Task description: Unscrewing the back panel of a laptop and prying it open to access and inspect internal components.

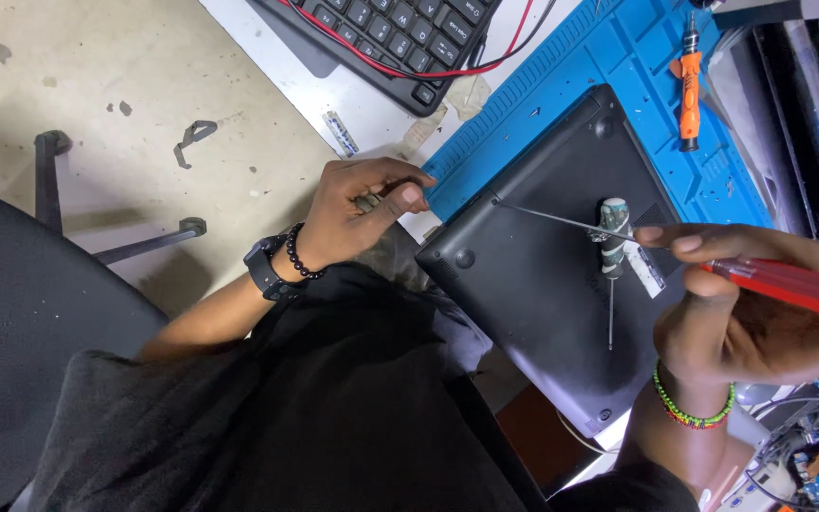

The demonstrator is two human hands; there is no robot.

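A black laptop (561, 275) lies bottom-up on a blue mat (618, 57) on the worktop. The right hand (760, 303) grips a red-handled screwdriver (779, 283), its tip at the laptop's corner. The left hand (362, 209) pinches something small beside the laptop's edge. A white rectangular label (649, 270) sits on the laptop's base.

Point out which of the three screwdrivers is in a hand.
The red-handled screwdriver, gripped in the right hand, its tip at the laptop's edge. The orange one lies on the blue mat; the grey one lies on the laptop.
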